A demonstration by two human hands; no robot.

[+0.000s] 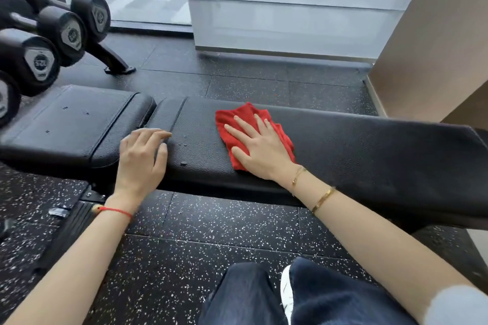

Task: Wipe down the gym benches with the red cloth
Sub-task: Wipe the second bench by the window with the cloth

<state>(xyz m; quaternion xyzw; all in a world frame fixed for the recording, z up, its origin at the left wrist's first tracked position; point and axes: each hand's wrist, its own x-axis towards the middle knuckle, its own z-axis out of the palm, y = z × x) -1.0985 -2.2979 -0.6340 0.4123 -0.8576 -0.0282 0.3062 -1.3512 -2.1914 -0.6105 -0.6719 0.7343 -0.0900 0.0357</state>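
Right hand (260,146) flat, fingers spread; left hand (142,157) loosely curled.

A black padded bench (356,145) runs across the middle of the frame, its seat pad (66,124) at the left; a red cloth (245,124) lies flat on the long pad near centre; the bench stands on speckled black rubber floor (211,240), lower frame.

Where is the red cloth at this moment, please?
In the head view, the red cloth lies flat on the black bench pad, centre-right, pressed under the right hand.
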